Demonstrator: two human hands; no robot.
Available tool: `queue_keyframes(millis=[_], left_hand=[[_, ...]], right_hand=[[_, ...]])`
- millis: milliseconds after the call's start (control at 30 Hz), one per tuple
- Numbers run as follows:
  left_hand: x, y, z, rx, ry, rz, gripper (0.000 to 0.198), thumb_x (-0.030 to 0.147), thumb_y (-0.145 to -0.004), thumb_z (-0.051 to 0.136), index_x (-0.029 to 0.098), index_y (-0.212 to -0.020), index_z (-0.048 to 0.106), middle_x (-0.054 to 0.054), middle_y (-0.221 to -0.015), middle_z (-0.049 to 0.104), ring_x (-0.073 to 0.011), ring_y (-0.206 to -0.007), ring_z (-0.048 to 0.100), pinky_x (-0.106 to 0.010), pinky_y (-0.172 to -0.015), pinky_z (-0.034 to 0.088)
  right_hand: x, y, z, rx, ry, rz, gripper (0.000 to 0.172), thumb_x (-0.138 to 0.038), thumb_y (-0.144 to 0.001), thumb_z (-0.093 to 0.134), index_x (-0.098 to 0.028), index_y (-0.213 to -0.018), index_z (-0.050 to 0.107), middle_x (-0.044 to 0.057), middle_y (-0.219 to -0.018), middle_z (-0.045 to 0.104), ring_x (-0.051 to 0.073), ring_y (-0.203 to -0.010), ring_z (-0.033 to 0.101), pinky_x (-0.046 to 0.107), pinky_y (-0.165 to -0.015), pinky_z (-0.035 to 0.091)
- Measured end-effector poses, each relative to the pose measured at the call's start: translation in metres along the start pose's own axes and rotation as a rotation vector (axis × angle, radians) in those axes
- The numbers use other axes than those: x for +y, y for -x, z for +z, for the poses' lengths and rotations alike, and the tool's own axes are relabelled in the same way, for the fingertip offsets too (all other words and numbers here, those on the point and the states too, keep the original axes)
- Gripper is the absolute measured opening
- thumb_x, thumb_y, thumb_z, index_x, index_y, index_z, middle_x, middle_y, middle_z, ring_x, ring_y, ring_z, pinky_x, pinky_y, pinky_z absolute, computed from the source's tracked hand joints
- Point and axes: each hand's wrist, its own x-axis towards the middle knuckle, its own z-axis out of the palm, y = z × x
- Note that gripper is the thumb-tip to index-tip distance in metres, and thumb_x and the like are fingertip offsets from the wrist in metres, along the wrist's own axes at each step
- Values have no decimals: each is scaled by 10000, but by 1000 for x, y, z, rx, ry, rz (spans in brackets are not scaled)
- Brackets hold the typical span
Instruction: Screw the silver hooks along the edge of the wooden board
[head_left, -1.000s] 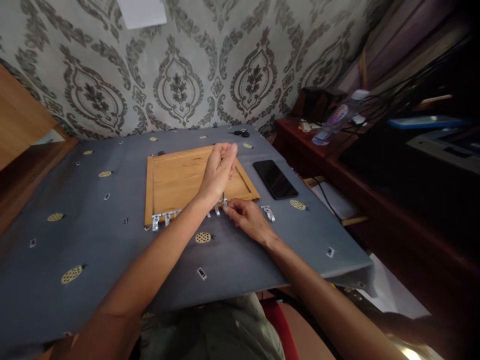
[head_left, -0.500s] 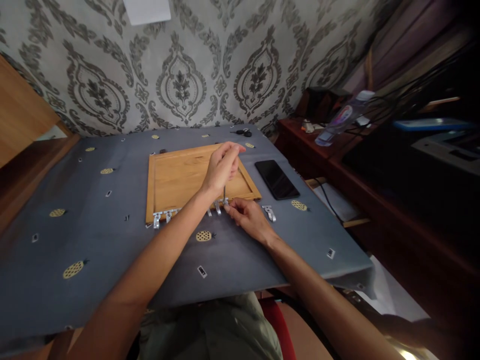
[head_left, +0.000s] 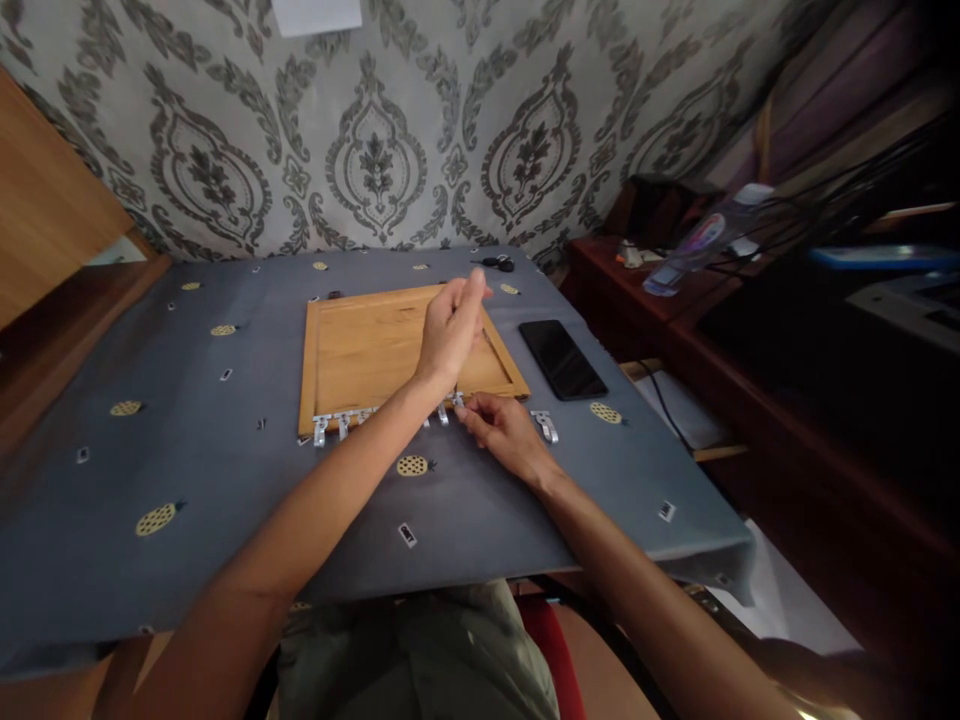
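My left hand (head_left: 452, 330) is closed, thumb up, above the right part of a framed wooden board (head_left: 367, 345). From under it a thin dark shaft, like a screwdriver's, points down to the board's near edge; its handle is hidden in the fist. My right hand (head_left: 499, 425) pinches a small silver metal hook (head_left: 458, 399) at that edge, by the shaft's tip. More silver hooks (head_left: 343, 424) sit in a row along the near edge, some behind my left forearm. A loose silver hook (head_left: 545, 426) lies on the cloth to the right of my right hand.
A black phone (head_left: 562, 358) lies right of the board on the blue tablecloth (head_left: 247, 480). Dark keys or a similar small item (head_left: 498, 263) rest at the back. A plastic bottle (head_left: 705, 240) stands on the red-brown desk at right, with cables nearby. A patterned wall is behind.
My left hand has turned at the wrist, its thumb now pointing more upward. My right hand stays at the same hook. The whole view has shifted slightly.
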Motion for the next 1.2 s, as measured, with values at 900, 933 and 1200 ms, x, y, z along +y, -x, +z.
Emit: queue_keyframes(millis=[900,933,1200], left_hand=[[5,-3,4,-67,-21,-103,270,268,-996,487,171,-744,495,112,-461,254,-29,-376,187,-190,-406,133],[6,-4,5,-81,-30,-109,276,278,-995,490,172,-740,495,113,-450,252,-30,-372,184,-191,-404,134],[9,-6,4,-248,-43,-158,271,233,-1014,422,169,-773,527,117,-416,244,-37,-346,182,-198,-397,112]], right_hand=[[-1,-3,-2,-16,83,-16,331,-439,-885,508,-224,-639,454,-34,-534,455,131,-513,426,260,-519,306],[0,-3,-2,-17,82,-14,325,-434,-883,506,-224,-640,455,-31,-541,456,132,-515,427,261,-519,306],[-2,-2,-3,-23,99,-29,326,-429,-893,513,-219,-647,475,-28,-528,473,131,-520,431,257,-525,312]])
